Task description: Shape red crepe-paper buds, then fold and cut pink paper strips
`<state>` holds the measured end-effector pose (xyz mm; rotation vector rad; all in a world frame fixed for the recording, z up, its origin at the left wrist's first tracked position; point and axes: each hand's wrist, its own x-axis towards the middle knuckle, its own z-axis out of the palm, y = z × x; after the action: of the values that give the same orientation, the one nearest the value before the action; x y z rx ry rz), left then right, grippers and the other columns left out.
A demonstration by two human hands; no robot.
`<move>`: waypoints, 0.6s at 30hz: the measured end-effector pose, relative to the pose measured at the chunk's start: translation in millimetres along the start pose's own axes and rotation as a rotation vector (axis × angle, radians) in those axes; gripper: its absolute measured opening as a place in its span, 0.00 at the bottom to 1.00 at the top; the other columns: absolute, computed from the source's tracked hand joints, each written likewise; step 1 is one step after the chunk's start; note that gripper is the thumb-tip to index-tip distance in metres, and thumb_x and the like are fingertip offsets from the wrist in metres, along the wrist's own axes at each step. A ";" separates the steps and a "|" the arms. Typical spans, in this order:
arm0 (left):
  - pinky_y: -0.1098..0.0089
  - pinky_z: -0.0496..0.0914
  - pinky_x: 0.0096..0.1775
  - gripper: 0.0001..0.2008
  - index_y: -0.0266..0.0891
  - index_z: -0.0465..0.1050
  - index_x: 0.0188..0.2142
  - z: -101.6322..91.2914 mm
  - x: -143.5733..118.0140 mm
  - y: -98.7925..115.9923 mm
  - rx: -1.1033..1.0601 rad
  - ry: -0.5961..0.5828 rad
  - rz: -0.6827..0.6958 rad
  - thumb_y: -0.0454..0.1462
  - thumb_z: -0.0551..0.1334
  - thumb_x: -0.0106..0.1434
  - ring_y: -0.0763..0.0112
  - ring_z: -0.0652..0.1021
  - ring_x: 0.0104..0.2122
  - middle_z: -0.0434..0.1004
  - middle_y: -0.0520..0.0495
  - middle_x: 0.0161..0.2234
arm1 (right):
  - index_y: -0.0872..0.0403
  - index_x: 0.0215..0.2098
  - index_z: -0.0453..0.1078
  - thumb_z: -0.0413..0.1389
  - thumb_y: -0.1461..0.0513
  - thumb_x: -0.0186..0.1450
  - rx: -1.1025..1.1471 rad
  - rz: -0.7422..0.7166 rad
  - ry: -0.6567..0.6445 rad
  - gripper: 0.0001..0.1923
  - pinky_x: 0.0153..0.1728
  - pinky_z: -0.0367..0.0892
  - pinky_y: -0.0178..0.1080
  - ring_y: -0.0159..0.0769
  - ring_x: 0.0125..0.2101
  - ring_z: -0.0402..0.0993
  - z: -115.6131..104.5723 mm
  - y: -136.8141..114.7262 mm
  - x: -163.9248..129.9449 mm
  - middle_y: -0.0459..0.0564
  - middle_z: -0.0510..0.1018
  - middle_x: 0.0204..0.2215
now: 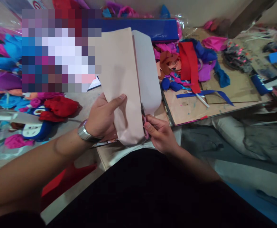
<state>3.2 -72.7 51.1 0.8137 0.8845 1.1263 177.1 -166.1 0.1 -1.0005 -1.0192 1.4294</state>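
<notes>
My left hand (104,115), with a metal watch on its wrist, grips a folded beige sheet (121,76) near its lower left edge. The thumb lies on top and the fingers are underneath. Whether the sheet is cloth or paper I cannot tell. Closed at the sheet's lower right edge, my right hand (161,131) holds scissors (145,126) with pink handles. Their dark blades point away from me along that edge and are partly hidden. A white sheet with rounded corners (149,72) sticks out from beneath the beige one on the right.
Red and blue cloth strips (189,66) and scraps lie right of the sheets. A pincushion (238,57) stands farther right. Behind is a long blue box (138,28). Bundled coloured cloth (60,107) and a power socket block (35,128) lie left. A pixelated patch covers the upper left.
</notes>
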 end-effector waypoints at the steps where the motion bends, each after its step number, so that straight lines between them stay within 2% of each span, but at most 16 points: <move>1: 0.54 0.85 0.49 0.22 0.42 0.78 0.51 0.3 -0.2 0.0 -0.003 -0.002 -0.003 0.36 0.76 0.58 0.52 0.87 0.46 0.87 0.45 0.46 | 0.52 0.42 0.80 0.64 0.51 0.72 0.010 0.006 0.007 0.13 0.38 0.65 0.38 0.32 0.31 0.63 0.5 0.8 0.1 0.45 0.69 0.34; 6: 0.53 0.85 0.49 0.22 0.43 0.78 0.53 1.3 -0.7 -0.2 -0.006 0.015 0.003 0.35 0.76 0.59 0.51 0.87 0.46 0.87 0.44 0.46 | 0.52 0.46 0.81 0.66 0.49 0.71 0.050 0.032 0.038 0.15 0.30 0.60 0.36 0.30 0.29 0.62 3.8 2.8 0.2 0.45 0.69 0.33; 11: 0.52 0.85 0.50 0.23 0.42 0.78 0.53 -1.1 1.0 -1.5 -0.013 0.004 0.009 0.35 0.76 0.58 0.50 0.87 0.48 0.87 0.42 0.47 | 0.51 0.47 0.80 0.65 0.48 0.71 0.032 0.050 0.041 0.16 0.32 0.62 0.37 0.30 0.29 0.63 4.8 3.8 -0.3 0.46 0.72 0.36; 18: 0.50 0.85 0.50 0.19 0.42 0.79 0.48 0.5 0.0 -0.5 -0.015 -0.003 -0.010 0.36 0.76 0.57 0.50 0.86 0.48 0.86 0.44 0.46 | 0.51 0.44 0.81 0.64 0.51 0.73 0.037 0.018 0.036 0.12 0.33 0.60 0.36 0.30 0.30 0.63 5.2 4.8 -1.0 0.45 0.68 0.34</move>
<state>3.8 -72.9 50.9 0.7980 0.8763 1.1218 170.8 -167.8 -3.0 -1.0077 -0.9569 1.4347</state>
